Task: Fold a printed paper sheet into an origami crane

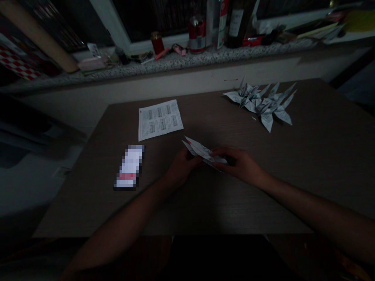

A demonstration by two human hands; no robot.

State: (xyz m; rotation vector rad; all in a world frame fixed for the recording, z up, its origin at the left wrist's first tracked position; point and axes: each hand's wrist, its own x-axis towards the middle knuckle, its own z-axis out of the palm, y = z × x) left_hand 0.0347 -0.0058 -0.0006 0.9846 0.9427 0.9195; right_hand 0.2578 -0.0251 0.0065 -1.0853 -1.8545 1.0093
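A partly folded piece of printed paper (202, 152) lies low over the brown table (307, 164), near its middle. My left hand (181, 168) pinches its left side with closed fingers. From the right, my right hand (241, 164) grips the other end, fingers curled over the fold. A flat printed sheet (159, 119) lies on the table behind my left hand. Several finished folded paper cranes (263, 103) sit in a pile at the back right.
A blurred-out phone-sized object (129, 166) lies left of my left hand. Behind the table a stone ledge (175, 62) carries a red can (197, 34), a small red jar (157, 42), bottles (236, 21), pens and papers. The room is dark.
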